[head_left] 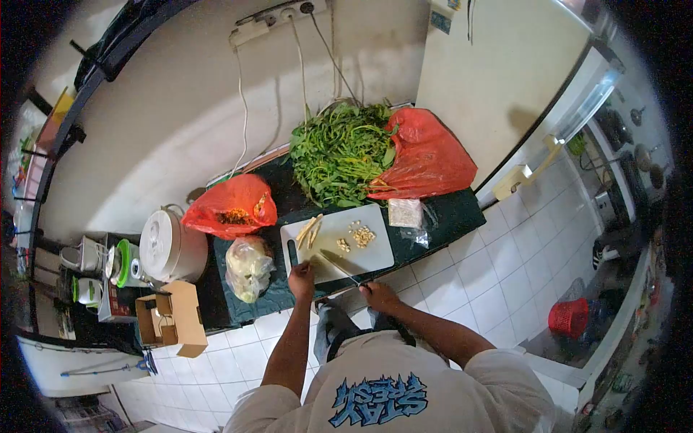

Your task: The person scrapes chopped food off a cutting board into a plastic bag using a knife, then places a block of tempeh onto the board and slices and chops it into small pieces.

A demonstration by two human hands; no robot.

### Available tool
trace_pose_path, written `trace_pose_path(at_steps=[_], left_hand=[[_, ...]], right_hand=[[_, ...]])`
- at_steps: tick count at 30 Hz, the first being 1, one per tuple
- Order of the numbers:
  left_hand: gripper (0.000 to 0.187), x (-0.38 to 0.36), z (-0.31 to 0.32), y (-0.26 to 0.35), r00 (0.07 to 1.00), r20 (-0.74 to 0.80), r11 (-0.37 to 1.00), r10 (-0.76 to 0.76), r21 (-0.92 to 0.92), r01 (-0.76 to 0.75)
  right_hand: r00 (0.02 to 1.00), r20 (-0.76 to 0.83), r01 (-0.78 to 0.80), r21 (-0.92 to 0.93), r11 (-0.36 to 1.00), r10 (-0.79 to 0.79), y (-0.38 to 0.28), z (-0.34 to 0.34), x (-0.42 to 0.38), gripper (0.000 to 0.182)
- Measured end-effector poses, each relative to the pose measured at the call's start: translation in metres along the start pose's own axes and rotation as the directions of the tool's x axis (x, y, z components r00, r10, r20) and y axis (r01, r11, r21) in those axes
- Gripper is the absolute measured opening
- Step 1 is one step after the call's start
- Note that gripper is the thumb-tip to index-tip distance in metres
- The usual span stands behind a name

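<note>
A white cutting board [336, 220] with a dark handle slot lies on the dark-covered table. My right hand [378, 296] grips a knife [341, 265] by its handle at the board's near edge, with the blade angled over the board towards the upper left. At the near left corner of the board is my left hand [302, 274], its fingers closed together; what they hold, if anything, is too small to make out. Pale cut strips [310, 232] lie on the board's left part. Diced pale pieces [362, 235] and a smaller pile [343, 245] sit to their right.
Leafy greens [339, 155] and a red plastic bag [433, 155] lie behind the board. A wrapped pale block [406, 214] is at its right. Leftward are an open red bag [231, 206], a bagged vegetable [249, 268], a white lidded bucket [170, 245] and a cardboard box [180, 317].
</note>
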State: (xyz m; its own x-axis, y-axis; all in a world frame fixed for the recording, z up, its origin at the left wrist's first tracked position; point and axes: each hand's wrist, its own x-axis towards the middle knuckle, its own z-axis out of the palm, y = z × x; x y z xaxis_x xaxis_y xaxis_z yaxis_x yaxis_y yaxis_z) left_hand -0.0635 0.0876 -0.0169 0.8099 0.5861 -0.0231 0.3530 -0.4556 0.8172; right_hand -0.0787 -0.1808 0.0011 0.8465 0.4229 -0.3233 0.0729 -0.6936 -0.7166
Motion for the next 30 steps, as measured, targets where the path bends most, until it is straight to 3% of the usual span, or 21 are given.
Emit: trace_pose_path(at_steps=[2,3,5,6,8,10,11,13,14,15,17,19,25,27,28,30], left_hand=[[0.026,-0.011,-0.009,0.022,0.999,0.016,0.998,-0.036,-0.047,0.037],[0.026,-0.013,-0.011,0.029,0.997,0.026,0.993,-0.078,-0.089,0.080],[0.024,-0.009,-0.005,0.013,1.000,0.011,1.000,-0.012,0.001,0.012],[0.024,-0.007,-0.003,0.011,1.000,0.019,1.000,-0.008,0.007,0.008],[0.024,0.002,0.005,0.010,1.000,0.029,1.000,0.001,0.010,-0.001],[0.027,0.011,0.018,0.006,0.977,0.029,0.973,0.211,0.091,-0.213],[0.027,0.012,0.024,0.009,0.977,0.030,0.973,0.209,0.089,-0.211],[0.031,0.012,0.033,0.053,0.989,0.024,0.970,0.148,-0.197,-0.140],[0.043,0.014,0.034,0.075,0.988,0.156,0.964,-0.012,-0.261,0.053],[0.043,0.018,0.043,0.081,0.987,0.160,0.964,-0.008,-0.261,0.050],[0.057,0.024,0.060,0.087,0.978,0.202,0.998,0.047,-0.047,-0.038],[0.065,0.029,0.075,0.083,0.964,0.267,1.000,0.015,0.019,-0.021],[0.052,0.043,0.097,0.080,0.971,0.239,0.972,-0.014,0.230,-0.043],[0.040,0.043,0.094,0.076,0.945,0.306,0.964,0.115,0.194,-0.180],[0.040,0.043,0.090,0.071,0.947,0.302,0.965,0.107,0.199,-0.173],[0.034,0.044,0.081,0.059,0.954,0.215,0.943,0.210,0.213,-0.255]], right_hand=[[0.983,-0.179,-0.034,-0.008,0.999,0.032,0.000,0.004,0.006,0.044],[0.982,-0.186,-0.033,-0.011,0.999,0.030,0.002,-0.003,0.012,0.044],[0.960,-0.278,-0.001,-0.001,1.000,0.001,0.009,-0.011,0.008,0.045],[0.955,-0.265,-0.136,0.006,0.991,0.133,0.011,-0.016,0.014,0.044],[0.958,-0.235,-0.164,0.019,0.986,0.164,0.019,-0.026,0.010,0.043],[0.959,-0.202,-0.195,0.031,0.980,0.197,0.005,-0.044,-0.003,0.042],[0.960,-0.220,-0.179,-0.011,0.984,0.172,-0.004,-0.053,-0.009,0.042],[0.961,-0.236,-0.164,-0.055,0.985,0.147,-0.022,-0.072,-0.020,0.042],[0.960,-0.214,-0.201,-0.085,0.976,0.179,-0.030,-0.081,-0.024,0.042],[0.958,-0.195,-0.237,-0.114,0.965,0.213,-0.033,-0.085,-0.025,0.042],[0.958,-0.236,-0.199,-0.138,0.970,0.163,-0.025,-0.083,-0.030,0.043],[0.953,-0.279,-0.167,-0.163,0.972,0.117,-0.025,-0.090,-0.036,0.043],[0.947,-0.223,-0.284,-0.243,0.927,0.232,-0.018,-0.110,-0.058,0.041],[0.925,-0.287,-0.310,-0.193,0.931,0.248,-0.007,-0.110,-0.064,0.038],[0.928,-0.279,-0.305,-0.195,0.932,0.246,-0.002,-0.109,-0.067,0.038],[0.908,-0.336,-0.322,-0.181,0.929,0.250,0.006,-0.108,-0.070,0.036]])
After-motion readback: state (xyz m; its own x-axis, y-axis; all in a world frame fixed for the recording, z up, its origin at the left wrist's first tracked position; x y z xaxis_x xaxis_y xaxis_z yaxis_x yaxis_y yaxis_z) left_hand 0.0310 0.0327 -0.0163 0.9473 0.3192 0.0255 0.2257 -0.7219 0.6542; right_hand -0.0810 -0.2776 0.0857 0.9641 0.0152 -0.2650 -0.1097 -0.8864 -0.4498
